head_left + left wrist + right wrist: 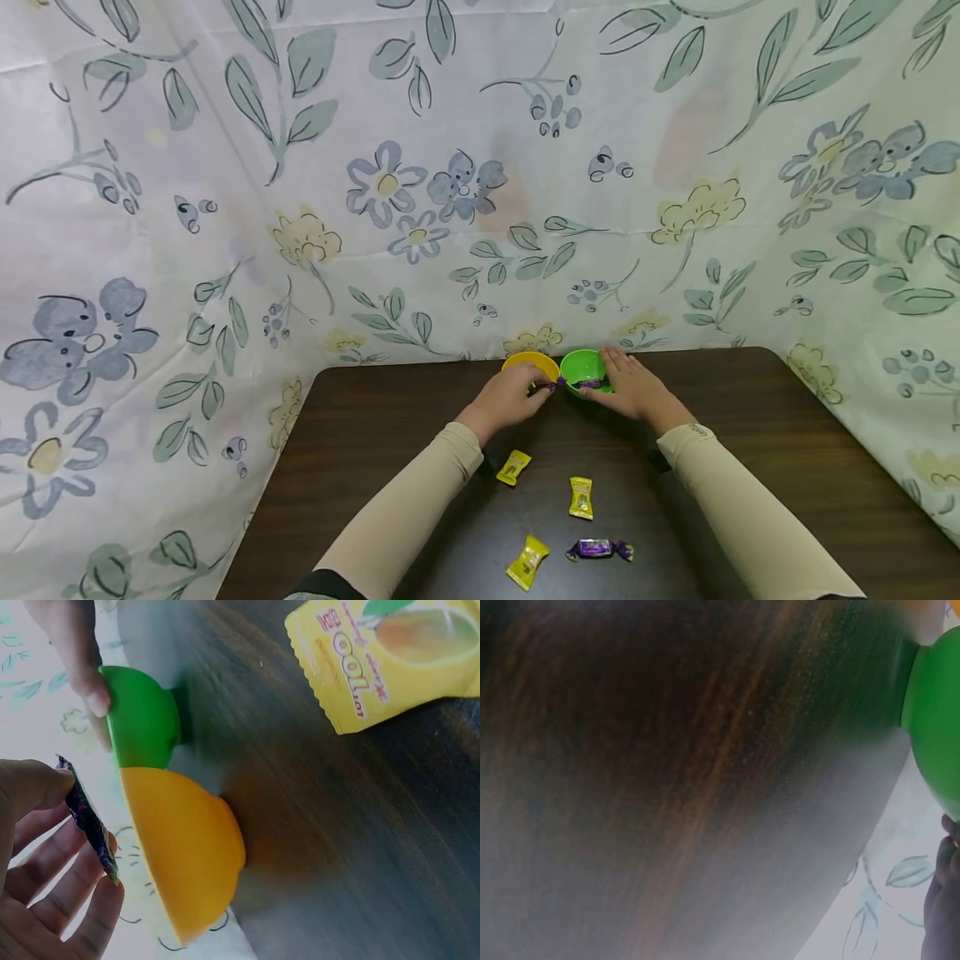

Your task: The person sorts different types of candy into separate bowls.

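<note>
A candy in a dark purple wrapper (pixel 91 829) is pinched between the thumb and fingers of my left hand (pixel 510 398), at the mouth of the orange-yellow bowl (pixel 187 847). Beside it, touching, stands a green bowl (pixel 576 364). Another purple candy (pixel 590 384) lies inside the green one. My right hand (pixel 633 392) rests against the right side of the green bowl, its fingers fairly straight along the rim and the thumb at the near side. Only part of that hand shows in the right wrist view, at the edge.
Nearer on the dark wooden table (pixel 360 467) lie three yellow-wrapped candies, one (pixel 513 467) by the left forearm, one (pixel 581 497) in the middle and one (pixel 528 562) in front. A purple candy (pixel 598 549) is right of the front one. Floral cloth (pixel 420 283) hangs behind the bowls.
</note>
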Action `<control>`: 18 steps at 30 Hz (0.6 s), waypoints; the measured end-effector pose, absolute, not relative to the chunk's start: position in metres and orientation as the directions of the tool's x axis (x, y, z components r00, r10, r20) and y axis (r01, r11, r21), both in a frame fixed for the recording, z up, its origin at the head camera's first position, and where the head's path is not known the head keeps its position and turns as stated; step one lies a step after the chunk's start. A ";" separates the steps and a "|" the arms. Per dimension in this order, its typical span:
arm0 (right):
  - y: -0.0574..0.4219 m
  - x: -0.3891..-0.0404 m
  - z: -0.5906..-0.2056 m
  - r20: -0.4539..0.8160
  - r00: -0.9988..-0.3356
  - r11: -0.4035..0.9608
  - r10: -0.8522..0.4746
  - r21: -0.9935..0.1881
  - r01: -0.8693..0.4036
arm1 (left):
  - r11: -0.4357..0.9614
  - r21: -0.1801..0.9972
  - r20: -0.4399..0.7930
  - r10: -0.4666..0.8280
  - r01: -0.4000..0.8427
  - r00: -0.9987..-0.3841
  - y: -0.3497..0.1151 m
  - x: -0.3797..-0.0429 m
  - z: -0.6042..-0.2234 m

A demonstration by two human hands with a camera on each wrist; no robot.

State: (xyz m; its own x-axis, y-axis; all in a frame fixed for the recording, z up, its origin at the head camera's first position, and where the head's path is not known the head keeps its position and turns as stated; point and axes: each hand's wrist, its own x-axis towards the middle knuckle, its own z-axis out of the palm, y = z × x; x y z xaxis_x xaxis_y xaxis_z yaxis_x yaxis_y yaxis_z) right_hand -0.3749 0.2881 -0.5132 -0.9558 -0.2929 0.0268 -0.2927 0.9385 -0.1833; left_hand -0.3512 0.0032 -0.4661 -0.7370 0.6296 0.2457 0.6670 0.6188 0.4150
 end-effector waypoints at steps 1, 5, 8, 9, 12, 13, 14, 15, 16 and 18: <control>0.288 -0.375 -0.513 0.027 -0.956 0.939 -0.292 -0.184 -0.292 | 0.622 0.418 0.246 0.624 0.662 -0.741 0.004 -0.353 -0.467; 0.287 -0.376 -0.514 0.028 -0.956 0.939 -0.291 -0.186 -0.291 | 0.635 0.420 0.239 0.612 0.648 -0.754 0.006 -0.361 -0.471; 0.287 -0.377 -0.515 0.029 -0.955 0.937 -0.295 -0.186 -0.295 | 0.629 0.422 0.252 0.611 0.653 -0.751 0.009 -0.367 -0.473; 0.288 -0.377 -0.516 0.030 -0.955 0.936 -0.295 -0.188 -0.296 | 0.624 0.419 0.263 0.612 0.660 -0.746 0.011 -0.369 -0.473; 0.289 -0.377 -0.516 0.037 -0.955 0.938 -0.294 -0.182 -0.296 | 0.613 0.403 0.294 0.616 0.679 -0.731 0.016 -0.373 -0.472; 0.290 -0.377 -0.516 0.039 -0.955 0.938 -0.294 -0.180 -0.296 | 0.610 0.396 0.303 0.619 0.687 -0.725 0.018 -0.373 -0.471; 0.290 -0.377 -0.515 0.040 -0.955 0.938 -0.294 -0.178 -0.297 | 0.611 0.385 0.309 0.621 0.692 -0.720 0.020 -0.374 -0.470; 0.290 -0.377 -0.515 0.038 -0.955 0.938 -0.295 -0.178 -0.297 | 0.617 0.373 0.309 0.621 0.693 -0.720 0.022 -0.374 -0.469; 0.290 -0.377 -0.514 0.035 -0.954 0.938 -0.296 -0.176 -0.298 | 0.621 0.364 0.310 0.622 0.694 -0.719 0.024 -0.375 -0.468; 0.290 -0.376 -0.513 0.030 -0.953 0.936 -0.301 -0.181 -0.301 | 0.632 0.341 0.307 0.625 0.696 -0.718 0.028 -0.376 -0.467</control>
State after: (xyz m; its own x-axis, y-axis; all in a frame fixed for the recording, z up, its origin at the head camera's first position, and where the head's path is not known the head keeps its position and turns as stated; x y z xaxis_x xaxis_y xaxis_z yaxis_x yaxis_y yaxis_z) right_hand -0.3764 0.2898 -0.5134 -0.9532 -0.3007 0.0301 -0.3010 0.9363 -0.1807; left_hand -0.3761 0.0277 -0.4673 -0.7175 0.6250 0.3075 0.6963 0.6318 0.3407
